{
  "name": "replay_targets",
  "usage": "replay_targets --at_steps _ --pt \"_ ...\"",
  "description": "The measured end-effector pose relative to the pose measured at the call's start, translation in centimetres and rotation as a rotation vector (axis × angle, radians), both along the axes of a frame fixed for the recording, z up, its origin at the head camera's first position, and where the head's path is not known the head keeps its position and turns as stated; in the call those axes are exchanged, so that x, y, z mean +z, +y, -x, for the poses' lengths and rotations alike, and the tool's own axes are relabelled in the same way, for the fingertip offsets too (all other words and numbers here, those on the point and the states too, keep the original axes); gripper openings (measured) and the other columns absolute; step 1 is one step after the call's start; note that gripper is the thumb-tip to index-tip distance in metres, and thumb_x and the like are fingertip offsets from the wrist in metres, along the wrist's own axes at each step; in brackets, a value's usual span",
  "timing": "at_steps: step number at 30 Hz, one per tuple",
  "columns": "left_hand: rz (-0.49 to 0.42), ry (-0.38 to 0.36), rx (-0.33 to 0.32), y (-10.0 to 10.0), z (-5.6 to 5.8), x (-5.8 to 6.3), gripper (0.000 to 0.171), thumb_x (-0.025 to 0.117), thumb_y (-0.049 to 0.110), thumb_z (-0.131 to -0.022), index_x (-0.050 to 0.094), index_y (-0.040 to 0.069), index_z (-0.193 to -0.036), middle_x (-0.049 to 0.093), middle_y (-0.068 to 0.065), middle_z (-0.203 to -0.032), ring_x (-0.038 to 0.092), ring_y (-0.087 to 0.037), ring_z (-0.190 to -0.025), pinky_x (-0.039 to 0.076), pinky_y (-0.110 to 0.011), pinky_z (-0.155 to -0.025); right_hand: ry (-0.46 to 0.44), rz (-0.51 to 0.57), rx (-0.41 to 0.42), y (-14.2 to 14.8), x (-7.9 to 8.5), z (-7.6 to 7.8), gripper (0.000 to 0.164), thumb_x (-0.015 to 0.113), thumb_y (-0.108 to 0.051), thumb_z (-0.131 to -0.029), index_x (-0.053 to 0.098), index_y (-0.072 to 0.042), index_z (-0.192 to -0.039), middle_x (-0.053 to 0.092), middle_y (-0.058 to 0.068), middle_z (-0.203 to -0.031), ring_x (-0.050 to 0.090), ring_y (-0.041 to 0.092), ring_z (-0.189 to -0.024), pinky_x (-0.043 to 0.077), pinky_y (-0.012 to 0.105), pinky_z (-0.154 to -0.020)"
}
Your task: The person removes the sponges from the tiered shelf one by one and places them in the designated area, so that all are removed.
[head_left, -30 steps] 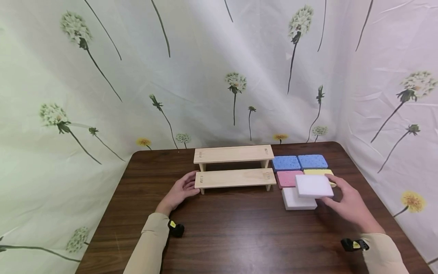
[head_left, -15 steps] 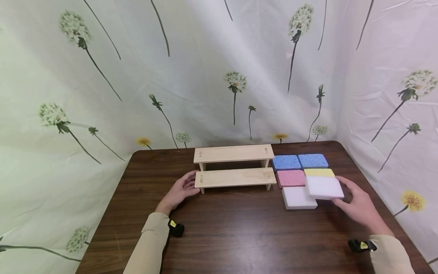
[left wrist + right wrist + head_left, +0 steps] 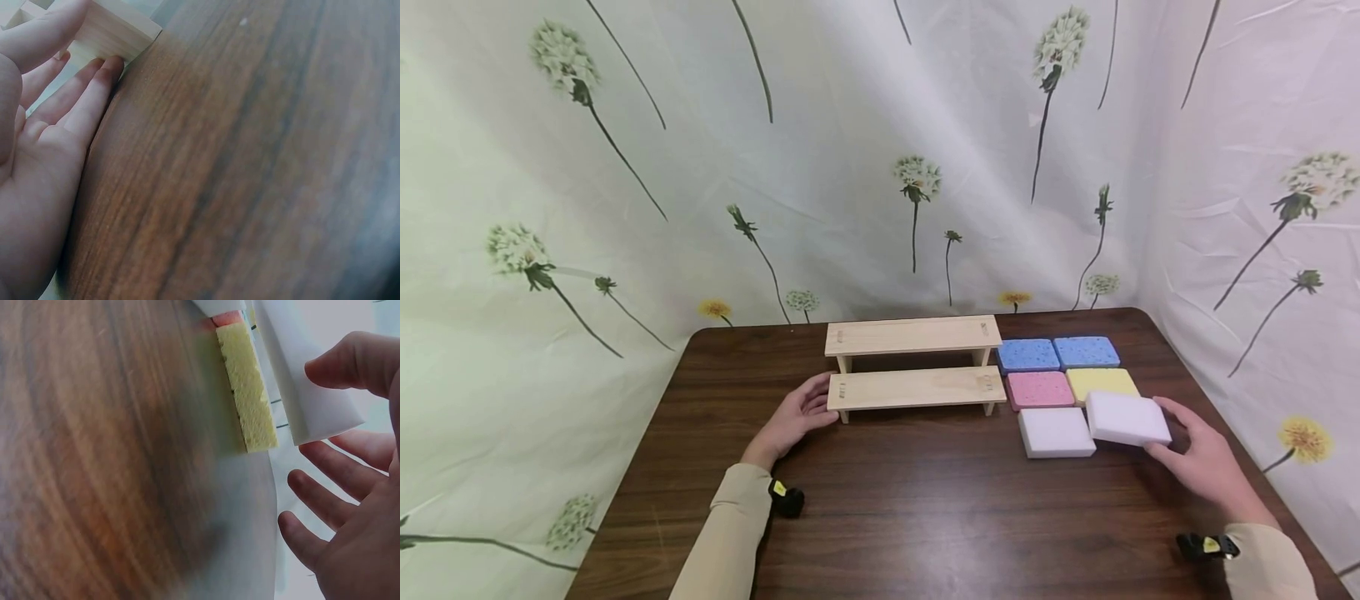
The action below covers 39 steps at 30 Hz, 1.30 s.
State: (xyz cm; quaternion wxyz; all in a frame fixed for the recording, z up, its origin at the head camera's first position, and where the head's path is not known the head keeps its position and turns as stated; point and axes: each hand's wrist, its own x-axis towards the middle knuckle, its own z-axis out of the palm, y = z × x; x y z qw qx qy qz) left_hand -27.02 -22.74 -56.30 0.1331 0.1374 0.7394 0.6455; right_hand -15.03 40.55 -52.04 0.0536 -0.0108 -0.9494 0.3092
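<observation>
My right hand [image 3: 1206, 462] pinches a white sponge block [image 3: 1126, 417] by its right edge, thumb on one face and forefinger on the other. In the right wrist view the white block [image 3: 294, 381] is raised off the table, slightly tilted, while the other fingers are spread. A second white block [image 3: 1056, 432] lies flat just left of it. Behind them are a pink sponge [image 3: 1040, 390] and a yellow sponge [image 3: 1102, 385]. My left hand [image 3: 790, 425] touches the left end of the front wooden shelf [image 3: 917, 388]; its fingertips meet the shelf's wooden side [image 3: 115, 34] in the left wrist view.
Two blue sponges [image 3: 1028, 354] form the back row, right of the taller wooden shelf [image 3: 913, 336]. Everything stands on a dark wood-grain table [image 3: 910, 517]. A flower-printed curtain [image 3: 850, 167] hangs behind it and along the sides.
My right hand has carried the white block rightward and a little nearer, off from above the other white block, uncovering more of the pink and yellow sponges. My left hand has stayed put.
</observation>
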Motion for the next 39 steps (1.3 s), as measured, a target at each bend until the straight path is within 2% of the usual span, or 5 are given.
replay_targets --at_steps 11,15,22,26,39 --pt "0.006 0.029 -0.020 -0.2 0.3 -0.1 0.082 0.077 0.003 -0.095 0.029 -0.004 -0.162 0.039 -0.031 -0.160 0.047 -0.040 -0.142 0.048 -0.018 -0.104 -0.047 -0.049 -0.019 1.0 -0.8 0.0 0.076 0.079 -0.020 -0.094 0.040 0.011 -0.150 0.045 0.046 -0.143 0.047 0.064 -0.126 0.043 0.076 -0.097" --pt "0.001 0.027 -0.020 -0.1 0.2 -0.1 0.082 0.077 0.004 -0.095 0.030 -0.003 -0.162 0.039 -0.031 -0.160 0.045 -0.042 -0.143 0.048 -0.018 -0.105 -0.042 -0.080 -0.011 1.3 -1.5 0.0 0.074 0.079 -0.020 -0.092 0.042 0.010 -0.148 0.046 0.046 -0.141 0.046 0.062 -0.126 0.041 0.076 -0.097" --pt "0.009 0.037 -0.011 -0.1 0.2 -0.4 0.082 0.077 0.003 -0.095 0.030 -0.004 -0.162 0.039 -0.032 -0.159 0.051 -0.032 -0.138 0.048 -0.017 -0.104 -0.065 -0.104 0.015 1.5 -1.8 0.2 0.078 0.080 -0.017 -0.090 0.040 0.011 -0.150 0.042 0.045 -0.146 0.040 0.064 -0.131 0.036 0.078 -0.102" --pt "0.005 0.027 -0.006 -0.1 0.1 -0.4 0.082 0.077 0.002 -0.095 0.030 -0.003 -0.162 0.039 -0.031 -0.160 0.048 -0.036 -0.140 0.048 -0.017 -0.104 -0.085 -0.111 0.026 1.5 -1.9 0.2 0.081 0.079 -0.016 -0.090 0.037 0.011 -0.153 0.041 0.046 -0.147 0.039 0.066 -0.132 0.035 0.078 -0.103" --pt "0.010 0.017 -0.001 -0.1 0.2 -0.5 0.081 0.076 0.000 -0.095 0.030 -0.003 -0.162 0.039 -0.031 -0.160 0.046 -0.038 -0.142 0.048 -0.018 -0.105 -0.024 -0.069 0.038 1.3 -1.9 0.0 0.086 0.081 -0.009 -0.087 0.034 0.006 -0.157 0.043 0.043 -0.146 0.039 0.064 -0.133 0.034 0.079 -0.103"
